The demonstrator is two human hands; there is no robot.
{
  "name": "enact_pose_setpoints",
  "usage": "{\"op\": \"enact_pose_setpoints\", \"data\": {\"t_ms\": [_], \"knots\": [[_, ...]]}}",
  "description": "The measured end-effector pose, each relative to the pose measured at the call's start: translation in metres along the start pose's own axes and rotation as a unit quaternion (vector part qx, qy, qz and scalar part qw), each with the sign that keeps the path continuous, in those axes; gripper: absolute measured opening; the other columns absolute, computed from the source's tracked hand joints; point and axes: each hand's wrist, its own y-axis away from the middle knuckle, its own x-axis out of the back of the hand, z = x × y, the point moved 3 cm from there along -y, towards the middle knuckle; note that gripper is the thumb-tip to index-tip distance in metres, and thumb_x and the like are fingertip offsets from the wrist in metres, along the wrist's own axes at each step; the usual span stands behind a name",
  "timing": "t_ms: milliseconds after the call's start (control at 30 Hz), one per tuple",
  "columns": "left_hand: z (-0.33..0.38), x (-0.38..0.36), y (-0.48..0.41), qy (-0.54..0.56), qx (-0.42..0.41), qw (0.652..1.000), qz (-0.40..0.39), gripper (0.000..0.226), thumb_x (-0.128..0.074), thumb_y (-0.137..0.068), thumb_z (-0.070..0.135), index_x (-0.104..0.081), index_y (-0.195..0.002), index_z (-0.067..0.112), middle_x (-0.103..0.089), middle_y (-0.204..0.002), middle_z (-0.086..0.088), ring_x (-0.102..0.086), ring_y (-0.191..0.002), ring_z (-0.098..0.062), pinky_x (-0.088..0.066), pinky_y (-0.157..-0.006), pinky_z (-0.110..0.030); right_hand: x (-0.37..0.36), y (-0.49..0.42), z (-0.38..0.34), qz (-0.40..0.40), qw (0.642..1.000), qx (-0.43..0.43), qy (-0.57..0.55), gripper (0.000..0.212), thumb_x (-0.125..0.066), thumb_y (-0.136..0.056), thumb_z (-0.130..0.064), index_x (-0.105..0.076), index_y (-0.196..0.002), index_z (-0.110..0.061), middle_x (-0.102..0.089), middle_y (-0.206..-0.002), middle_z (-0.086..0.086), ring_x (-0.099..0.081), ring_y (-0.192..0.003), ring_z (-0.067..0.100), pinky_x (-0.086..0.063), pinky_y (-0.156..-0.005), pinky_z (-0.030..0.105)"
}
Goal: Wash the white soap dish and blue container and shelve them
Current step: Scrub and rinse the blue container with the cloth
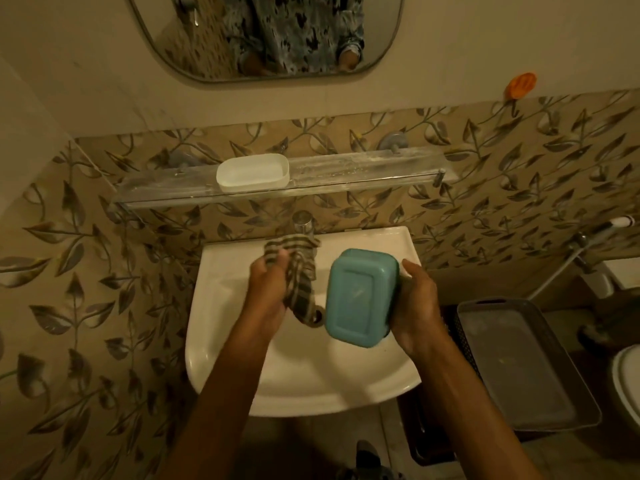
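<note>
The blue container (360,297) is held over the white sink (242,368), its underside turned toward me. My right hand (417,306) grips it along its right side. My left hand (268,289) is closed on a striped brown cloth (298,271) that hangs down beside the container, above the drain. The white soap dish (252,173) stands upright on the glass shelf (363,174) above the tap.
A chrome tap (304,223) rises behind the cloth. A grey tray (519,362) lies on a dark basket to the right of the sink. A mirror (263,32) hangs above the shelf. An orange holder (520,84) sticks to the wall at upper right.
</note>
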Motion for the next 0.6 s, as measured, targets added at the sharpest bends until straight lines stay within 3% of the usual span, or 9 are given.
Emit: {"op": "enact_pose_setpoints", "data": {"t_ms": [67,133,167,233,300,367,400,500,600], "knots": [[0.0,0.01,0.0,0.101,0.002,0.995,0.012,0.037,-0.048,-0.097,0.024,-0.049,-0.127,0.002,-0.066,-0.114,-0.02,-0.069,-0.089,-0.022,-0.057,-0.06,-0.028,0.003,-0.003,-0.003,-0.03,0.999,-0.022,0.0,0.037,-0.041,-0.097,-0.03,-0.074,-0.105,-0.013,-0.074,-0.103,0.012,-0.07,-0.094,0.028,-0.058,-0.076,0.043],[0.001,0.014,0.004,0.141,-0.033,0.989,0.022,0.038,-0.052,-0.094,0.024,-0.048,-0.128,0.006,-0.067,-0.11,-0.012,-0.071,-0.085,-0.016,-0.057,-0.059,-0.026,0.005,-0.003,0.0,-0.065,0.997,-0.031,-0.005,0.033,-0.042,-0.1,-0.027,-0.067,-0.115,-0.012,-0.069,-0.116,0.013,-0.065,-0.109,0.028,-0.054,-0.089,0.044],[0.002,0.013,0.007,0.111,-0.067,0.991,0.029,0.038,-0.054,-0.093,0.028,-0.047,-0.127,0.012,-0.066,-0.11,-0.005,-0.07,-0.088,-0.014,-0.055,-0.062,-0.024,0.005,-0.003,0.002,-0.085,0.996,-0.026,-0.005,0.032,-0.042,-0.1,-0.029,-0.069,-0.11,-0.015,-0.071,-0.114,0.011,-0.067,-0.107,0.026,-0.056,-0.086,0.041],[0.011,0.005,0.019,-0.063,-0.193,0.979,0.027,0.029,-0.053,-0.092,0.037,-0.052,-0.12,0.028,-0.062,-0.105,0.014,-0.064,-0.098,-0.009,-0.05,-0.068,-0.012,0.002,-0.003,0.004,-0.123,0.992,-0.002,0.015,0.031,-0.046,-0.096,-0.032,-0.074,-0.101,-0.02,-0.075,-0.103,0.007,-0.072,-0.096,0.021,-0.06,-0.073,0.036],[0.021,-0.017,0.038,-0.256,-0.326,0.906,-0.086,0.026,-0.047,-0.095,0.035,-0.05,-0.12,0.04,-0.058,-0.111,0.026,-0.056,-0.11,0.002,-0.046,-0.082,-0.005,-0.005,-0.001,0.003,-0.14,0.989,0.039,0.022,0.029,-0.051,-0.09,-0.035,-0.07,-0.106,-0.02,-0.075,-0.099,0.005,-0.072,-0.089,0.02,-0.06,-0.07,0.036],[0.014,-0.036,0.05,-0.391,-0.404,0.804,-0.193,0.047,-0.044,-0.096,0.017,-0.037,-0.139,0.034,-0.043,-0.144,0.014,-0.031,-0.137,0.001,-0.029,-0.111,-0.018,-0.007,0.0,0.001,-0.128,0.989,0.07,0.014,0.032,-0.054,-0.085,-0.035,-0.066,-0.11,-0.017,-0.073,-0.097,0.007,-0.071,-0.085,0.022,-0.06,-0.07,0.038],[0.008,-0.04,0.054,-0.417,-0.419,0.779,-0.207,0.056,-0.043,-0.094,0.009,-0.029,-0.145,0.029,-0.029,-0.154,0.008,-0.016,-0.144,-0.003,-0.019,-0.118,-0.027,-0.007,0.001,-0.001,-0.112,0.991,0.075,0.002,0.033,-0.055,-0.084,-0.036,-0.066,-0.109,-0.016,-0.072,-0.096,0.009,-0.07,-0.084,0.024,-0.06,-0.069,0.04],[-0.014,-0.041,0.074,-0.435,-0.433,0.754,-0.235,0.071,-0.045,-0.09,0.001,-0.012,-0.146,0.03,-0.006,-0.157,0.013,0.002,-0.146,-0.003,-0.007,-0.121,-0.032,0.002,0.0,-0.006,-0.066,0.996,0.052,-0.04,0.048,-0.053,-0.085,-0.038,-0.061,-0.121,-0.007,-0.066,-0.113,0.02,-0.065,-0.096,0.032,-0.058,-0.078,0.044],[-0.045,-0.027,0.095,-0.466,-0.467,0.71,-0.245,0.076,-0.05,-0.085,0.0,-0.014,-0.146,0.028,-0.008,-0.156,0.011,0.003,-0.146,-0.004,-0.005,-0.12,-0.03,0.011,0.0,-0.009,-0.033,0.998,0.026,-0.039,0.052,-0.045,-0.094,-0.039,-0.056,-0.129,-0.003,-0.059,-0.127,0.029,-0.059,-0.109,0.041,-0.053,-0.085,0.046]]}}
